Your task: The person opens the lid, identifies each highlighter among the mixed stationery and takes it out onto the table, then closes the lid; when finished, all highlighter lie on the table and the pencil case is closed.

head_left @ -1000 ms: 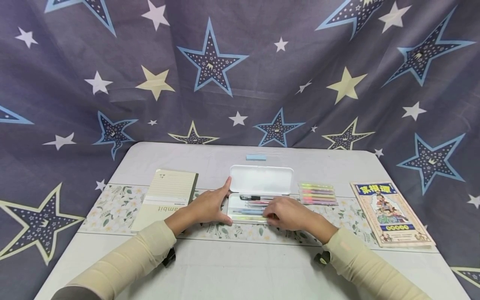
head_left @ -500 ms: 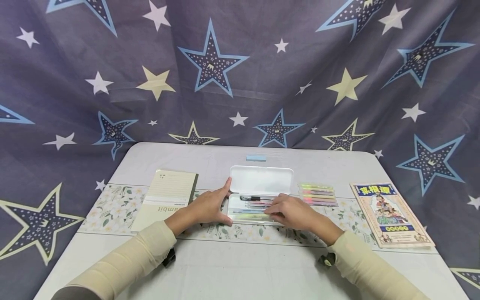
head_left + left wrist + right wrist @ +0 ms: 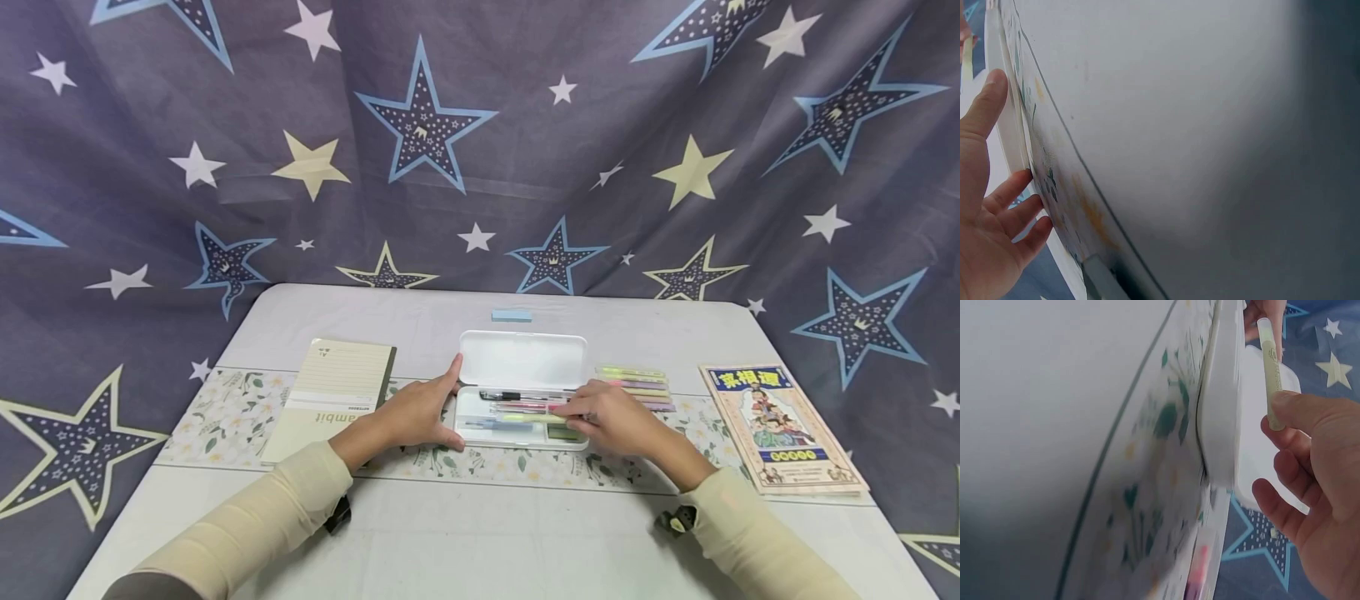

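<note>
A white pencil case lies with its lid folded back, holding several pens, among them a black-capped pen. My left hand is at its left end, the thumb by the front corner and the index finger stretched up beside the lid. The right hand pinches a pale yellow highlighter between thumb and index finger, over the case's right part; its other fingers are loosely bent. In the head view the highlighter points left across the pens. A dark green piece sits in the case's front right corner.
Right of the case lies a row of coloured highlighters, partly behind the right hand. A notebook is at left, an illustrated book at far right. A small blue block lies behind the case. A star-patterned curtain hangs behind the table.
The right hand has moved right and slightly back, raising the yellow highlighter off the case's front row, which uncovers the green piece. The left hand has stayed in place.
</note>
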The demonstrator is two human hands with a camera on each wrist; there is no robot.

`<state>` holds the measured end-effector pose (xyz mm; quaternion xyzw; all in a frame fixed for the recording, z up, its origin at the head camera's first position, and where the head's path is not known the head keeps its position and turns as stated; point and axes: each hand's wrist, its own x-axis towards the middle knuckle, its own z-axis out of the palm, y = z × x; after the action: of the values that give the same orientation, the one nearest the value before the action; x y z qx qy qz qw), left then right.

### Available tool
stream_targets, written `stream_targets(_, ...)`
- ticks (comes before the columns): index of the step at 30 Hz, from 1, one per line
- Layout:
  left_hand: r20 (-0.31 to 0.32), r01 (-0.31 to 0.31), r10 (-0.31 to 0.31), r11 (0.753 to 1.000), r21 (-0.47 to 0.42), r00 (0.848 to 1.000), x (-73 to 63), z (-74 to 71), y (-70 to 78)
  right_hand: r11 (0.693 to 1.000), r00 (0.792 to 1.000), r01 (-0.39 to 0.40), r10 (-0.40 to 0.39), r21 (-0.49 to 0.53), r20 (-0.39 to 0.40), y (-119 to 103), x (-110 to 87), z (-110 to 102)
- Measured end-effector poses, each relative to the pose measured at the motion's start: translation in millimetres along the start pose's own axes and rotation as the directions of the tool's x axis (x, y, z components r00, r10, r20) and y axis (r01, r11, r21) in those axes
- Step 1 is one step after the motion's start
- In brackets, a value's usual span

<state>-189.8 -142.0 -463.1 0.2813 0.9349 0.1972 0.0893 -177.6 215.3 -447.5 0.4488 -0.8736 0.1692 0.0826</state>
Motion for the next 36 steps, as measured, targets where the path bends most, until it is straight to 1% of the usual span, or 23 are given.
stream_targets(2, -0.001, -0.002, 0.002, 1.0, 0.002, 1.0, 0.0, 0.3, 0.0, 1.0, 1.0, 0.007, -0.007, -0.009, -0.021, 3.8, -4.6, -1.4)
stream_targets(4, -0.001, -0.001, 0.001, 1.0, 0.001, 1.0, -0.1, 0.5, 0.1, 1.0, 0.999, -0.004, 0.003, -0.006, -0.041, 7.3, -10.1, -3.2)
stream_targets(10, 0.002, 0.003, -0.003, 1.0, 0.004, 1.0, 0.2, 1.1, 0.3, 0.997, 0.994, -0.081, 0.081, 0.013, -0.077, 16.5, -27.0, -10.5)
stream_targets(17, 0.003, 0.004, -0.004, 1.0, -0.001, 1.0, 0.9, 0.8, -0.4, 0.995, 0.986, -0.094, 0.09, -0.021, -0.139, 30.1, -44.1, -16.1)
stream_targets(24, 0.008, 0.006, -0.006, 1.0, 0.01, 1.0, 2.1, 2.1, -1.5, 0.988, 0.98, -0.153, 0.147, -0.036, -0.137, 37.0, -61.3, -18.7)
stream_targets(29, 0.011, 0.006, -0.006, 1.0, 0.002, 1.0, 1.7, 2.2, -1.3, 0.979, 0.972, -0.195, 0.185, -0.056, -0.148, 44.3, -73.7, -18.6)
stream_targets(36, 0.01, 0.018, -0.019, 1.0, 0.013, 1.0, 0.6, 1.2, 0.3, 0.978, 0.969, -0.2, 0.187, -0.067, -0.161, 56.1, -87.3, -19.8)
